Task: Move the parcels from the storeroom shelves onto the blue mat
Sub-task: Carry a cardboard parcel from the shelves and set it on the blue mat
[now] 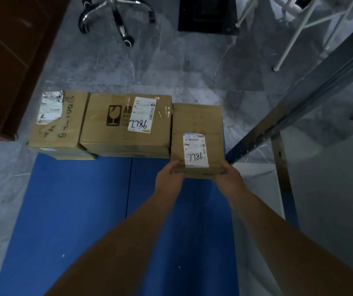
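**Two hands hold a small labelled parcel at the far end of a blue mat**

Seen from above, the left hand (168, 178) and right hand (229, 175) each grip a near corner of a small brown cardboard parcel (197, 122), fingers curled round its edge; its white label carries a barcode and a handwritten number that appears to read 7786; the parcel sits over the far right part of the blue mat (75, 210), though whether it rests on the mat cannot be told.

Just beside it, to the left, a larger middle parcel (107, 133) stands at the mat's far edge; it bears a black printed broken-glass fragile symbol and a white label handwritten 7786, under clear tape; touching that one, further left, a third parcel (64, 133) has a torn white label and sideways marker scrawl too unclear to read.

A metal shelf frame (299, 107) slants across the right side, close to the right hand; on the grey marbled floor (171, 67) beyond stand a chrome chair base (115, 13), a black block (207, 13) and white tubular legs (295, 33); a dark wooden door (4, 60) fills the upper left.
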A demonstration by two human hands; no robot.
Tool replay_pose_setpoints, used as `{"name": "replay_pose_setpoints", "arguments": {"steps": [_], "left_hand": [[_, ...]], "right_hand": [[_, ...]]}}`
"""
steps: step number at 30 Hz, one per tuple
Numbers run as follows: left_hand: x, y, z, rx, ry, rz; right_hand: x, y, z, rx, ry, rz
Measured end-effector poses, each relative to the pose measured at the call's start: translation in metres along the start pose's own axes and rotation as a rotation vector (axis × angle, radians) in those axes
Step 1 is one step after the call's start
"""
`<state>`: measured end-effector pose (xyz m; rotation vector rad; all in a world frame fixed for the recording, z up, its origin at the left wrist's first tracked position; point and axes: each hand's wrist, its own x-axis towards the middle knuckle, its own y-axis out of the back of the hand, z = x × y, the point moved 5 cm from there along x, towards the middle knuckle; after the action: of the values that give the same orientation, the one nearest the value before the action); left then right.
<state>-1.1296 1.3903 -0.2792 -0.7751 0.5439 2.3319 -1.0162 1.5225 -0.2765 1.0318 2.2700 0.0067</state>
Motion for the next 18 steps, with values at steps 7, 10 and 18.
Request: {"name": "replay_pose_setpoints", "arguments": {"steps": [7,10,18], "left_hand": [[-0.094,0.055,0.107,0.226,-0.176,-0.053],[-0.165,0.097,0.168,0.375,-0.274,-0.074],[-0.364,0.227,0.33,0.495,-0.517,0.118]], "right_hand": [[-0.084,-0.027,-0.124,-0.182,0.007,-0.118],[-0.156,-0.021,-0.202,-0.263,0.12,-0.14],[-0.341,0.005,-0.404,-0.538,0.427,-0.245]]}}
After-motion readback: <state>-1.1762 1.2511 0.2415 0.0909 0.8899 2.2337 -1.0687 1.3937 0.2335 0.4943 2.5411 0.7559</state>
